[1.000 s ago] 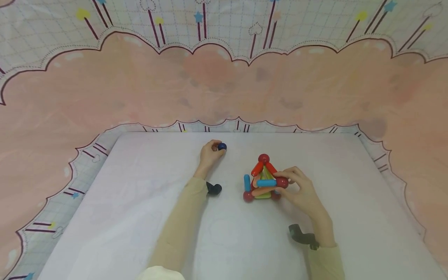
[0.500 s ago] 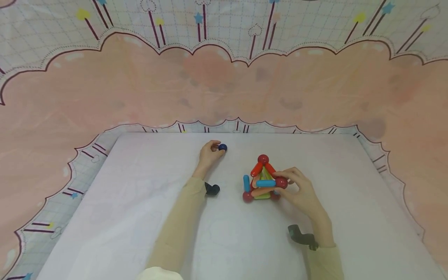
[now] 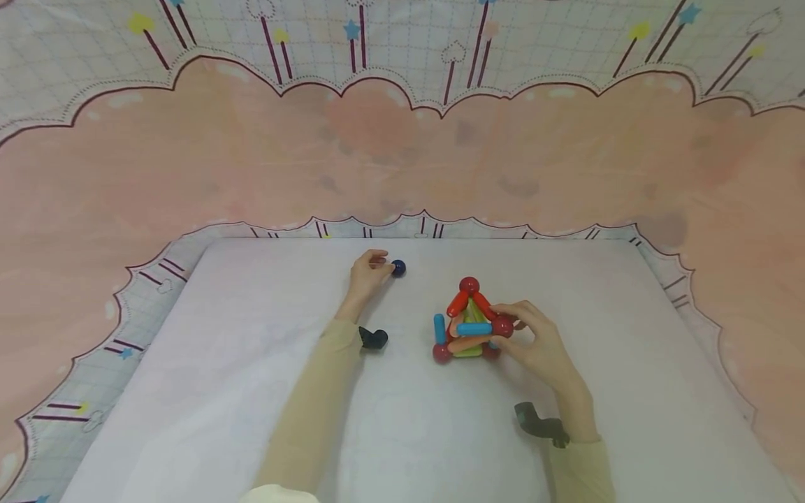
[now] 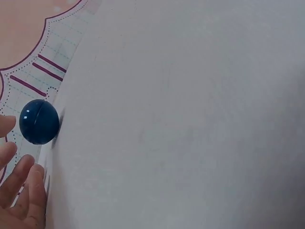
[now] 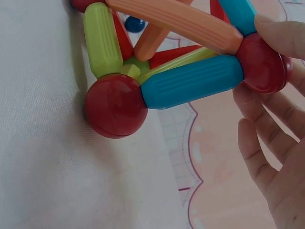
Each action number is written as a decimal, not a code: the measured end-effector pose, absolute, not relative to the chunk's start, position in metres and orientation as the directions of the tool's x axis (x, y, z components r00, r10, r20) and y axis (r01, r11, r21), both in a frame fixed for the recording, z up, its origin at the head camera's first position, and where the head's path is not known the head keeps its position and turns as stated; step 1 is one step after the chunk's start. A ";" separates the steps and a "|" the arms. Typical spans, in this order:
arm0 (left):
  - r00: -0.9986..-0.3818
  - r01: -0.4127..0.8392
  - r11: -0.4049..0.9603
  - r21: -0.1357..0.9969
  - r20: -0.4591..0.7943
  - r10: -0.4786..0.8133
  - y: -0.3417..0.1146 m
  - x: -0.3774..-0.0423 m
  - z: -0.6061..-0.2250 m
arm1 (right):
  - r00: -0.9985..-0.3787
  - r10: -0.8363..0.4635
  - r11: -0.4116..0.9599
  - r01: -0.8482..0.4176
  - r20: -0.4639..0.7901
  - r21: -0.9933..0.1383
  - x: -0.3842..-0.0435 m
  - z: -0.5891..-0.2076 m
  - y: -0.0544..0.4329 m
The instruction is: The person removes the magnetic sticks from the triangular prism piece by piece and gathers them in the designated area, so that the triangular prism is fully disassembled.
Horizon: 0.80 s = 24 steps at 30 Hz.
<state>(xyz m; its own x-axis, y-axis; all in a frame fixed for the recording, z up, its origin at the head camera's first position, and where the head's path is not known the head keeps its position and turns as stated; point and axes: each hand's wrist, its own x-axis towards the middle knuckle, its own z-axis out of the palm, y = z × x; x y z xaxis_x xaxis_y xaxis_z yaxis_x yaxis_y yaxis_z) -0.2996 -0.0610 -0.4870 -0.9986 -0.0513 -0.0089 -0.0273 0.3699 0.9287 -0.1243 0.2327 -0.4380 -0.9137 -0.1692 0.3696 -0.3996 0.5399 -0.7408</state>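
A dark blue ball [image 3: 399,268] rests on the white table toward its far edge. My left hand [image 3: 367,276] is just left of it, and in the left wrist view a gap shows between the fingertips [image 4: 6,125] and the ball [image 4: 39,122]. To the right stands a frame of magnetic rods and balls, with blue rods [image 3: 474,328], red, orange and yellow-green rods, and red balls at its corners. My right hand [image 3: 539,344] pinches the frame's right-hand red ball [image 5: 263,63] between thumb and fingers. A lower red ball [image 5: 116,106] sits at the tabletop.
A patterned peach and white cloth [image 3: 377,161] hangs behind the white table [image 3: 402,419] and runs down both sides. Black wrist camera mounts [image 3: 374,339] stick out from both sleeves.
My left hand has let go of the blue ball and drawn slightly left from it. The right hand keeps its hold on the frame. The head view has shifted a little.
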 end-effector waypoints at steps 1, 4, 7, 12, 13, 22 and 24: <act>-0.999 -0.030 0.368 0.929 -0.011 -0.053 -0.062 -0.299 -0.486 | -0.915 -0.168 0.540 -0.397 0.367 -0.743 -0.125 -0.438 0.232; -0.999 -0.041 0.356 0.934 -0.026 -0.045 -0.065 -0.297 -0.484 | -0.922 -0.162 0.540 -0.382 0.353 -0.750 -0.125 -0.437 0.232; -0.999 -0.050 0.342 0.939 -0.041 -0.035 -0.067 -0.295 -0.481 | -0.925 -0.159 0.545 -0.373 0.345 -0.751 -0.125 -0.438 0.233; -0.998 -0.062 0.323 0.944 -0.054 -0.033 -0.068 -0.292 -0.478 | -0.927 -0.162 0.551 -0.368 0.337 -0.749 -0.125 -0.439 0.234; -0.998 -0.064 0.321 0.945 -0.056 -0.035 -0.068 -0.291 -0.478 | -0.928 -0.165 0.551 -0.368 0.335 -0.749 -0.125 -0.439 0.234; -1.000 0.011 0.289 0.957 0.018 -0.022 -0.064 -0.271 -0.455 | -0.921 -0.176 0.523 -0.386 0.346 -0.760 -0.126 -0.435 0.234; -0.999 0.046 0.270 0.962 0.050 -0.010 -0.060 -0.262 -0.447 | -0.922 -0.173 0.513 -0.385 0.347 -0.767 -0.126 -0.434 0.235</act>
<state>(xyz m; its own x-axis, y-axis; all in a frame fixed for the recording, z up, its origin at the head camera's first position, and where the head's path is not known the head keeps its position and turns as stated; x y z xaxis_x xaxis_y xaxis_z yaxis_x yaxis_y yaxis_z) -0.2622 -0.0604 -0.4473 -0.9987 -0.0104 0.0504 0.0457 0.2701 0.9617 -0.1259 0.2348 -0.4344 -0.9216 -0.1734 0.3472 -0.3855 0.5129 -0.7671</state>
